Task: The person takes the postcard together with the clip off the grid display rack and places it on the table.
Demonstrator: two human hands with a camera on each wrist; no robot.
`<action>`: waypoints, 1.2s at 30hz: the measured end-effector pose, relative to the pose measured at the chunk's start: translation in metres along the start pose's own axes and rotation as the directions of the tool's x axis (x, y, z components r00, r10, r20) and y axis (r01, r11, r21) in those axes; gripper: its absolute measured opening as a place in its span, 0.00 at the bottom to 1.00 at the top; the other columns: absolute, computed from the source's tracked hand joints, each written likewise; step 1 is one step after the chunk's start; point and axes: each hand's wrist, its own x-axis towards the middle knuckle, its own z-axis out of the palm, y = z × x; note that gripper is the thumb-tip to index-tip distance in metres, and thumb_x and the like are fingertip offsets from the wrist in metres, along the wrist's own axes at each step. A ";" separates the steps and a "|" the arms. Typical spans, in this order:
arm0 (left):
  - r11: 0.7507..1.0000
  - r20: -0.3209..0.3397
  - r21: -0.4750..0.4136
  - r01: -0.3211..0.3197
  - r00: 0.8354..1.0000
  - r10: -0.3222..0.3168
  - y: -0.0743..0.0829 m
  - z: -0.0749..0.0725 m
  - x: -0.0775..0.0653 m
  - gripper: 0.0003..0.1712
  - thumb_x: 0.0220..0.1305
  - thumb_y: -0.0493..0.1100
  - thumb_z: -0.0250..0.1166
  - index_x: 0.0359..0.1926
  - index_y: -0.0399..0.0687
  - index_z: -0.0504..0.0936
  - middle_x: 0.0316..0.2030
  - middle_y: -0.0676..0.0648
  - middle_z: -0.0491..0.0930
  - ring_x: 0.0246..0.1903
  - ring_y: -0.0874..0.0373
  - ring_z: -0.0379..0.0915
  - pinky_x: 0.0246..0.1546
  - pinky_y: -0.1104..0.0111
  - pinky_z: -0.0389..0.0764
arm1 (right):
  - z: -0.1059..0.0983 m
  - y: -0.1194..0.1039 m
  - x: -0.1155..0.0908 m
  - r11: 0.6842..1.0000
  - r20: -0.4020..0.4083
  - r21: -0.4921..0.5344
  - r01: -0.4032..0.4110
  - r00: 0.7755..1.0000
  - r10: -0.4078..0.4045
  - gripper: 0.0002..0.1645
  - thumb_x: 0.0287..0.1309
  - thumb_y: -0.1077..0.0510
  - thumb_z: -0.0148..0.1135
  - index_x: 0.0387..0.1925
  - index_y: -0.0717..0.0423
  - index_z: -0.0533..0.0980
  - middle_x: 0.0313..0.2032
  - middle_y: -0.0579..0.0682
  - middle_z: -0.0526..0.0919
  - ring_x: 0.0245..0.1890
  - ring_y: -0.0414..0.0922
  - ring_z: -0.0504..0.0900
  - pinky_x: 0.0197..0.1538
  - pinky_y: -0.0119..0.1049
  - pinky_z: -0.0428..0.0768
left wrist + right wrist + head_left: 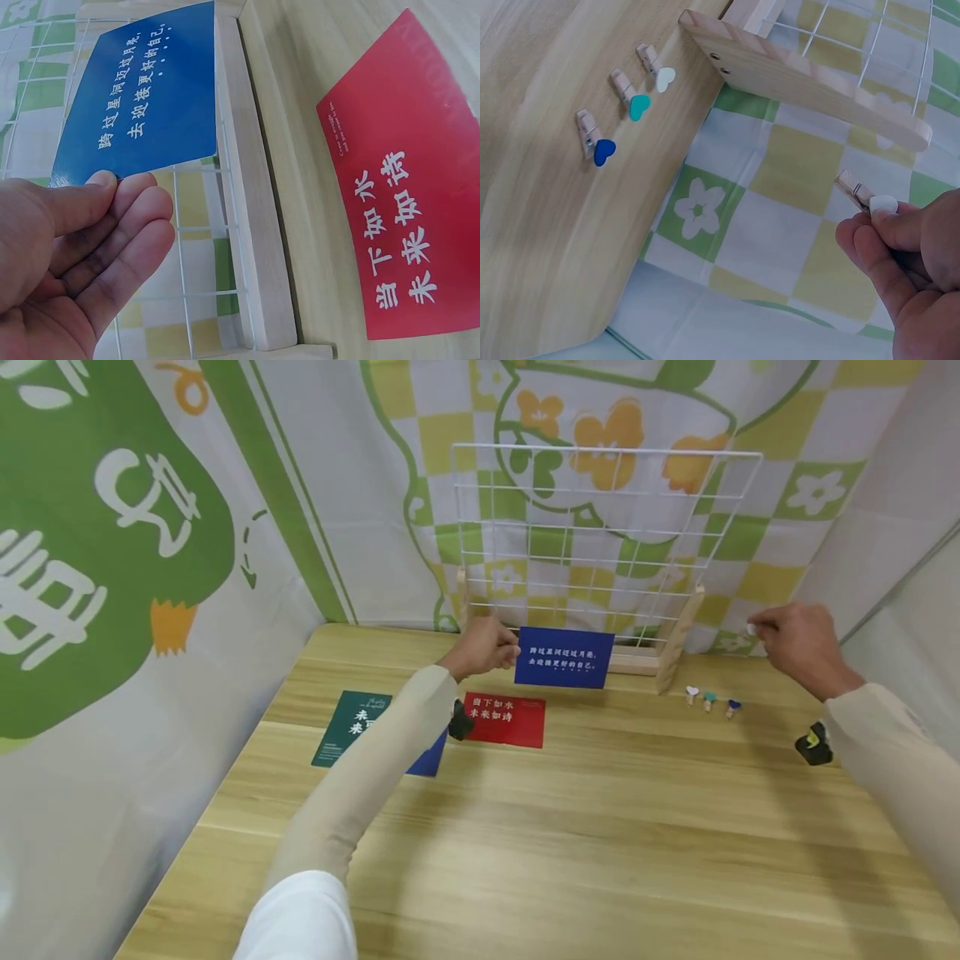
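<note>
My left hand (486, 647) pinches a blue card (565, 657) with white writing by its left edge, holding it up in front of the white wire grid (585, 529). In the left wrist view, thumb and fingertips grip one end of the blue card (142, 94). A red card (504, 720) lies on the table below that hand. Off to the right, my right hand (806, 643) is raised. The right wrist view shows it pinching a small wooden clothespin (855, 189) with a white heart between thumb and fingers, above the patterned cloth.
Three clothespins with white, teal and blue hearts (604, 152) lie on the table (600, 835) right of the grid's wooden stand (678, 639). A green card (337, 727) and another blue card (427, 762) lie at left, partly under the left forearm. Patterned cloth (420, 460) hangs behind.
</note>
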 end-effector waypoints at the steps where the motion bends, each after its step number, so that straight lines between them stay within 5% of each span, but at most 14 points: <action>1: 1.000 0.007 -0.015 0.009 1.000 -0.009 -0.001 0.000 -0.002 0.11 0.70 0.36 0.60 0.40 0.35 0.88 0.30 0.41 0.88 0.30 0.54 0.86 0.32 0.71 0.85 | 0.000 0.001 -0.001 1.000 0.009 -0.001 -0.010 1.000 0.010 0.13 0.63 0.69 0.54 0.42 0.74 0.81 0.43 0.71 0.83 0.24 0.58 0.80 0.37 0.54 0.75; 4: 0.997 0.015 -0.068 0.029 0.999 -0.028 -0.002 0.000 -0.007 0.11 0.69 0.35 0.60 0.44 0.32 0.86 0.32 0.39 0.88 0.30 0.53 0.86 0.32 0.71 0.85 | 0.001 0.003 -0.004 1.000 0.029 -0.003 -0.023 0.999 0.023 0.13 0.64 0.68 0.54 0.43 0.74 0.81 0.44 0.71 0.82 0.26 0.59 0.82 0.38 0.55 0.76; 13: 0.983 0.096 -0.176 0.045 0.995 -0.028 -0.010 0.000 -0.028 0.09 0.67 0.33 0.61 0.35 0.32 0.87 0.29 0.37 0.86 0.29 0.49 0.86 0.31 0.70 0.86 | 0.006 0.014 -0.013 0.999 0.032 -0.031 -0.016 0.999 0.017 0.12 0.62 0.68 0.55 0.40 0.73 0.82 0.39 0.71 0.84 0.21 0.54 0.79 0.33 0.55 0.76; 19: 0.973 0.165 -0.213 0.084 0.985 -0.049 -0.019 0.011 -0.047 0.10 0.68 0.33 0.61 0.34 0.32 0.86 0.29 0.37 0.86 0.34 0.40 0.85 0.35 0.62 0.87 | 0.012 0.024 -0.021 0.999 0.045 -0.030 -0.016 0.999 0.017 0.11 0.62 0.68 0.57 0.38 0.74 0.82 0.38 0.71 0.84 0.31 0.66 0.83 0.44 0.64 0.75; 23: 0.962 0.180 -0.247 0.116 0.981 -0.072 -0.024 0.016 -0.055 0.10 0.68 0.33 0.60 0.34 0.31 0.85 0.28 0.38 0.86 0.33 0.40 0.85 0.37 0.58 0.87 | 0.014 0.028 -0.024 0.999 0.038 -0.038 -0.007 0.999 0.008 0.11 0.61 0.68 0.58 0.40 0.73 0.82 0.39 0.71 0.84 0.31 0.66 0.83 0.42 0.63 0.75; 27: 0.940 0.169 -0.313 0.138 0.982 -0.088 -0.027 0.019 -0.063 0.15 0.68 0.32 0.61 0.51 0.23 0.75 0.29 0.39 0.86 0.32 0.42 0.85 0.34 0.62 0.87 | 0.016 0.030 -0.029 0.999 0.052 -0.049 -0.012 0.999 0.015 0.11 0.61 0.67 0.58 0.41 0.72 0.82 0.40 0.70 0.84 0.24 0.57 0.81 0.36 0.58 0.76; 30: 0.933 0.181 -0.313 0.176 0.976 -0.123 -0.028 0.020 -0.070 0.16 0.68 0.33 0.61 0.52 0.25 0.74 0.29 0.41 0.86 0.30 0.47 0.85 0.34 0.63 0.87 | 0.017 0.031 -0.032 0.999 0.066 -0.051 -0.016 0.998 0.020 0.11 0.61 0.67 0.58 0.41 0.71 0.82 0.40 0.70 0.84 0.25 0.57 0.81 0.37 0.58 0.76; 36: 0.933 0.258 -0.241 0.266 0.945 -0.202 -0.034 0.024 -0.085 0.09 0.69 0.36 0.61 0.38 0.35 0.86 0.28 0.44 0.86 0.29 0.54 0.84 0.38 0.61 0.87 | 0.020 0.035 -0.037 0.999 0.104 -0.036 -0.037 0.994 0.040 0.11 0.62 0.66 0.59 0.40 0.72 0.82 0.39 0.72 0.83 0.34 0.67 0.82 0.42 0.64 0.74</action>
